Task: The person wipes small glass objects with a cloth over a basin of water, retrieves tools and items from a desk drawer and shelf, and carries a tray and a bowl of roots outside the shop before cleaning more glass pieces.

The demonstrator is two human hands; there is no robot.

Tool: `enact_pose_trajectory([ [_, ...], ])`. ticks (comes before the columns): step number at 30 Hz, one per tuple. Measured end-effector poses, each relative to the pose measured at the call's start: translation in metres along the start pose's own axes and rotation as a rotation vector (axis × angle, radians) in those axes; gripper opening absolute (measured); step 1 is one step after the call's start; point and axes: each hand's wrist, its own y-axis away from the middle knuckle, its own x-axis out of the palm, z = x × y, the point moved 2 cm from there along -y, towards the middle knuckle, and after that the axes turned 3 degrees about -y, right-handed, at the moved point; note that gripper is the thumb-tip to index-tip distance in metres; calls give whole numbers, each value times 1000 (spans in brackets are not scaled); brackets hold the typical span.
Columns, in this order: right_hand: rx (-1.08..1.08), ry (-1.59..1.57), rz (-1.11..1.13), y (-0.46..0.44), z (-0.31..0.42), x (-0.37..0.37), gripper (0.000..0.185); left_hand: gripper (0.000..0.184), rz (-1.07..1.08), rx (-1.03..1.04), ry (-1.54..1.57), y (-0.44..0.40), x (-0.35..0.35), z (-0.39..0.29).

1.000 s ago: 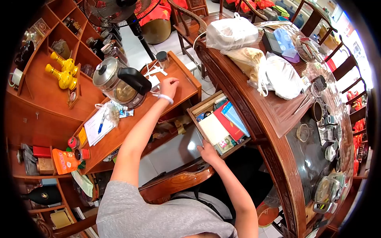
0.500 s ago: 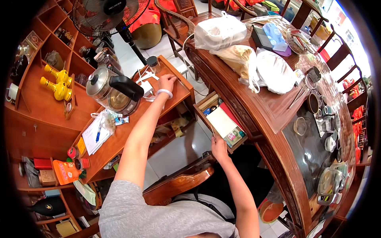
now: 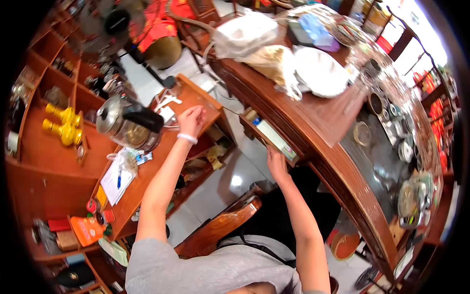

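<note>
My left hand (image 3: 192,120), with a pale bracelet at its wrist, is over the right part of the wooden side table (image 3: 205,105). Its fingers are curled together; whatever may be inside them is hidden. Just left of it are a white adapter (image 3: 167,114) and white cables. My right hand (image 3: 277,164) has its fingers closed on the front edge of the drawer (image 3: 254,133) beneath the big carved table (image 3: 313,142). A pale flat item (image 3: 274,135) and small things lie inside the partly pulled-out drawer.
A glass kettle (image 3: 129,122) and papers (image 3: 116,182) stand on the side table. Plastic bags (image 3: 320,71) and tea ware cover parts of the big table. A wooden chair (image 3: 220,223) is close in front of me, and a fan (image 3: 116,22) stands at the back.
The drawer has slid further in under the big table, with my right hand at its edge. My left hand has lifted slightly back from the side table's far edge. The whole view has shifted.
</note>
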Motion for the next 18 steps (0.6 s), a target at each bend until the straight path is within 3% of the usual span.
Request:
enact_pose_trajectory([
  [4, 155, 53, 67, -9, -11, -16, 32, 14, 290, -120, -241, 52, 29, 40],
  [6, -6, 52, 32, -15, -31, -10, 33, 14, 350, -282, -241, 71, 43, 68],
  [7, 216, -104, 215, -23, -46, -8, 37, 14, 370, -337, -234, 76, 48, 82],
  [8, 227, -110, 191, -28, -57, -3, 37, 14, 388, -392, -230, 81, 53, 92],
  [10, -47, 37, -98, -38, -66, 5, 30, 14, 420, -423, -228, 94, 68, 92],
  [14, -141, 112, 56, -23, -29, -26, 24, 14, 373, -396, -181, 130, 98, 30],
  [18, 156, -834, 454, 46, 45, -115, 26, 14, 286, -273, -197, 153, 122, 0],
])
